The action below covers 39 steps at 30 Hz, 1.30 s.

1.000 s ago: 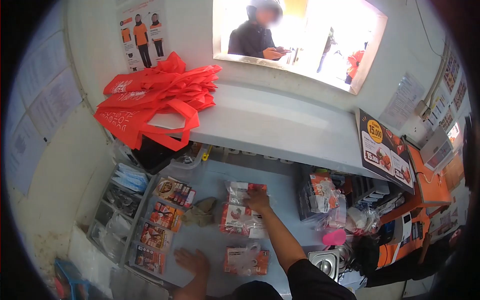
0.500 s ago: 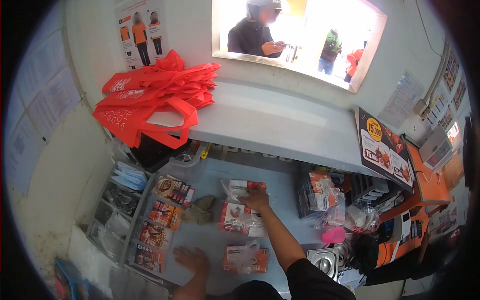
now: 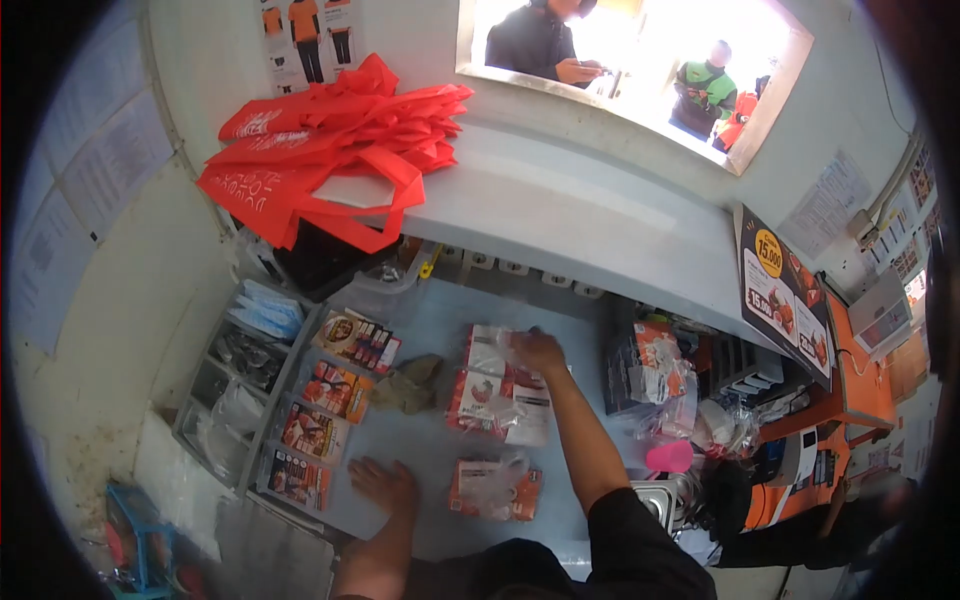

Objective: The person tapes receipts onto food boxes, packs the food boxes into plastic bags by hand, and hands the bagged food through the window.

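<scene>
My left hand point(image 3: 386, 487) lies flat on the grey counter point(image 3: 425, 530), fingers spread, holding nothing. At the top right corner of the upper red and white package point(image 3: 488, 345) is my right hand point(image 3: 540, 350); its fingers are blurred, and whether they grip the plastic cannot be told. Just below, another red and white package point(image 3: 482, 393) in clear plastic touches the upper one. Apart from these, nearer to me, sits an orange and white package point(image 3: 500, 490) with a crumpled clear bag on it. A brown-green cloth point(image 3: 408, 384) lies left of the packages.
Leaflets point(image 3: 316, 430) stand in holders at the left, beside grey bins point(image 3: 240, 350). Red bags point(image 3: 340, 150) lie on the raised shelf point(image 3: 590, 210). Wrapped stacks point(image 3: 655, 370), a pink cup point(image 3: 669, 458) and a metal container are at the right. People stand outside the window.
The camera view has shifted, so the shelf and window sit higher and further right. My right hand has moved to the package's right edge. My left hand stays flat on the counter.
</scene>
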Each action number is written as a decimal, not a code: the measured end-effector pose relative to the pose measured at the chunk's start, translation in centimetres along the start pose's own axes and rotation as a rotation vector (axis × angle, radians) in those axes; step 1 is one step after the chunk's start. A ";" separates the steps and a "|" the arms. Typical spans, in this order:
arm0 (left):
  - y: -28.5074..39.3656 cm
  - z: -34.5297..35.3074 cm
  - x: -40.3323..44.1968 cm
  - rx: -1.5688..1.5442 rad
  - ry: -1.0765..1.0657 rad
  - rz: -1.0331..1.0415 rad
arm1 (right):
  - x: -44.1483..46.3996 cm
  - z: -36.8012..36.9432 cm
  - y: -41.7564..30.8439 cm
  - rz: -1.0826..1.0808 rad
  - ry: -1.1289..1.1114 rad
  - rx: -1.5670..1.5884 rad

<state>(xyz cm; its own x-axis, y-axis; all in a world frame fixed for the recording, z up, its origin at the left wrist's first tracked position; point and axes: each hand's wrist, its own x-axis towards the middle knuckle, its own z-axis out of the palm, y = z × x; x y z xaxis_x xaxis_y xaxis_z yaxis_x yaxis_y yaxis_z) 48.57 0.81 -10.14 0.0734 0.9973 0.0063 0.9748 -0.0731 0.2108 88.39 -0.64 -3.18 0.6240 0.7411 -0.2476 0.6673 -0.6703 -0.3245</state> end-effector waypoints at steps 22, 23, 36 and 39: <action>13.3 -19.2 4.9 -2.180 -1.475 0.000 | -28.5 -22.1 -19.7 -0.155 0.639 0.456; 13.4 -24.1 5.0 -2.159 -1.586 0.215 | -29.3 -22.1 -21.1 -0.231 0.644 0.555; 18.4 -30.4 7.6 -2.159 -2.652 0.098 | -33.3 -21.1 -20.2 -0.332 0.673 0.397; 19.3 -30.6 7.8 -2.145 -2.621 -0.003 | -32.7 -23.0 -22.1 -0.275 0.634 0.547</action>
<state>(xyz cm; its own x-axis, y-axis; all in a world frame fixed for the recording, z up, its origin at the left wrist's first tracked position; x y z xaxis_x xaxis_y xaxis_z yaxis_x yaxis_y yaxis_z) 61.53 7.45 23.85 0.8890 -0.2482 0.3847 0.3078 0.9461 -0.1010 62.60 -10.93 33.12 0.6864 0.6047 0.4040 0.6402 -0.2389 -0.7302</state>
